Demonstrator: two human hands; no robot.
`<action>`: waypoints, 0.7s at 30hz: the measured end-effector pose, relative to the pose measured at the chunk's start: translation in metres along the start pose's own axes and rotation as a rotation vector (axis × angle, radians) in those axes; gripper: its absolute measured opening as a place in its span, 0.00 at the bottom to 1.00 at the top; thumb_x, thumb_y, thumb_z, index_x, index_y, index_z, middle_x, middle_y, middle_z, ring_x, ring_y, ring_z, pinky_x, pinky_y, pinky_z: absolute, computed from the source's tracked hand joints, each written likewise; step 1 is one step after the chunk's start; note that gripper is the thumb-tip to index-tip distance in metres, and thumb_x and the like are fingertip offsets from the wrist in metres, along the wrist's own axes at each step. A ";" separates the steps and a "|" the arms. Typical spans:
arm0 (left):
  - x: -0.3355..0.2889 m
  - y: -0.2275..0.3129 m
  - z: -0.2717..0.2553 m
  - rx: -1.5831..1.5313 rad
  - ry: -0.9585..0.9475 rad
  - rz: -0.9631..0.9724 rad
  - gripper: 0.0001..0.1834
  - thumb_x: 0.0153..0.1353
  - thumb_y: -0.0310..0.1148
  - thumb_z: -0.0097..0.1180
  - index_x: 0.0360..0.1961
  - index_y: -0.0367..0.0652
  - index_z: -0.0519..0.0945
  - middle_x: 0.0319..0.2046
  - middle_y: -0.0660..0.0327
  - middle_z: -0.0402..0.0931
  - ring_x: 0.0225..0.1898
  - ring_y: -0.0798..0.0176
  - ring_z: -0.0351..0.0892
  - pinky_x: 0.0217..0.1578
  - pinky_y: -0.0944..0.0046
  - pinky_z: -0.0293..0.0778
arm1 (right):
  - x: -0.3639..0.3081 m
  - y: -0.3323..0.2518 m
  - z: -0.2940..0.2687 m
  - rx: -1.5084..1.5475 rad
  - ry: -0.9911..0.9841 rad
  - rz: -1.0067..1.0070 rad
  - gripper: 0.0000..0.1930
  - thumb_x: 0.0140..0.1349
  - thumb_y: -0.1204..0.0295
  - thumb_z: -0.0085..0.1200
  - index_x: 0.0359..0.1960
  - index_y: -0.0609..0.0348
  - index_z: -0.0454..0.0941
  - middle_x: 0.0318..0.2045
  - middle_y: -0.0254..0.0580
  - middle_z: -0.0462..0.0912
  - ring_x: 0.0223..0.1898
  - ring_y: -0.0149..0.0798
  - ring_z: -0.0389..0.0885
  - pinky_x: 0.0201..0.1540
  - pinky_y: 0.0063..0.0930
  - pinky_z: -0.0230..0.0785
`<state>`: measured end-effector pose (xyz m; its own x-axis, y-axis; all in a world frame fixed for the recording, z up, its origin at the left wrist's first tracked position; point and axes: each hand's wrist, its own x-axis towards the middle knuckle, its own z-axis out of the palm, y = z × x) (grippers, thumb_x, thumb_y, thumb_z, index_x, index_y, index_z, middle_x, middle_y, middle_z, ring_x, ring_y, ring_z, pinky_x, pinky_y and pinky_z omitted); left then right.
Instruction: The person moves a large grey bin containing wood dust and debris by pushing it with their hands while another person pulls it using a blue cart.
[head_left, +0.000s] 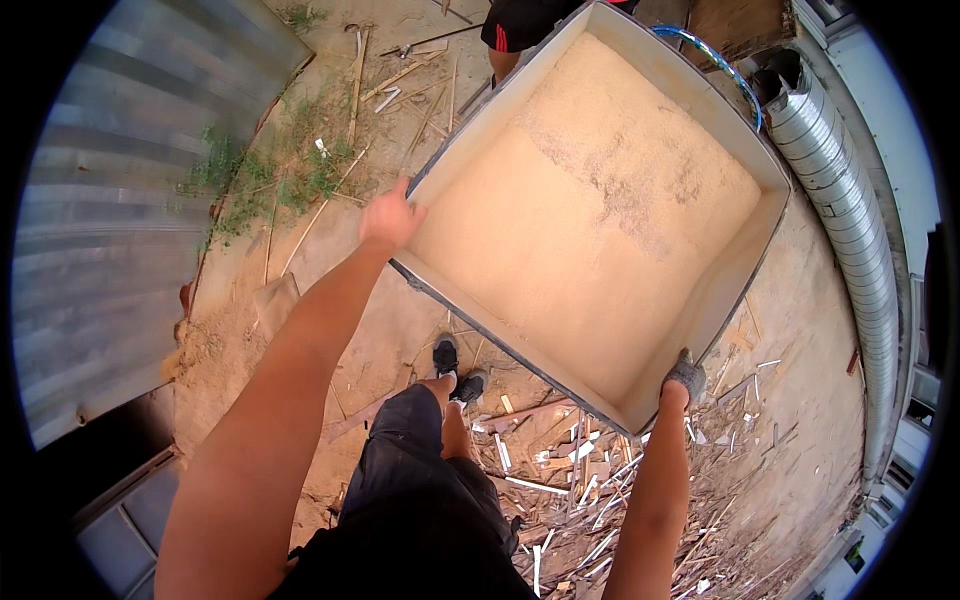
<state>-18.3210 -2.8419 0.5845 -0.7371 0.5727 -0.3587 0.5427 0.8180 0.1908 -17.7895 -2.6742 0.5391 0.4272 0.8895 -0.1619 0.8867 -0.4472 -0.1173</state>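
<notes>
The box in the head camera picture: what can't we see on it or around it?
In the head view:
- Underside of the box: hidden by its own floor.
- Some fingers of the left hand and right hand: hidden by the box or the hands themselves.
- The other person's upper body: cut off by the top edge.
- Grains in the tan layer: too small.

Box (725, 285): pale cream inner walls, near-black rim; sandy tan layer (530, 250) inside, mottled grey-brown in 1 patch. Glove (687, 373) on right hand (683, 384): grey. Wearer's shorts (404, 440): black; 2 shoes (446, 354): black and grey. Other person's shorts (512, 26): black, red stripes. Duct (835, 170): silver, dark-ringed. Metal sheet (120, 200): grey-blue, banded. Plants (232, 180): green. Scraps (540, 487): white, tan, reddish brown.
</notes>
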 end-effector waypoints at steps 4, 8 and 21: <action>-0.001 -0.003 0.004 0.001 0.039 0.021 0.28 0.54 0.45 0.55 0.55 0.48 0.69 0.38 0.47 0.80 0.42 0.42 0.79 0.44 0.46 0.75 | 0.000 -0.003 0.002 0.071 -0.036 0.016 0.33 0.55 0.47 0.55 0.45 0.72 0.78 0.44 0.64 0.80 0.47 0.61 0.79 0.49 0.47 0.71; -0.001 -0.005 0.003 -0.023 0.057 0.037 0.27 0.53 0.46 0.57 0.53 0.48 0.69 0.38 0.46 0.80 0.42 0.41 0.79 0.44 0.46 0.75 | -0.006 -0.006 -0.005 0.148 -0.021 -0.002 0.31 0.55 0.50 0.56 0.43 0.72 0.78 0.41 0.66 0.80 0.45 0.61 0.80 0.47 0.48 0.71; -0.007 -0.004 -0.001 -0.010 0.045 0.049 0.26 0.54 0.45 0.56 0.53 0.48 0.69 0.38 0.46 0.81 0.42 0.42 0.80 0.44 0.46 0.75 | 0.000 0.004 0.010 0.177 -0.048 -0.010 0.32 0.55 0.50 0.56 0.45 0.73 0.76 0.44 0.68 0.78 0.48 0.63 0.77 0.50 0.47 0.70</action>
<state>-18.3189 -2.8491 0.5870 -0.7276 0.6134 -0.3070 0.5744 0.7895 0.2160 -17.7877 -2.6766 0.5287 0.4060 0.8904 -0.2057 0.8442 -0.4516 -0.2887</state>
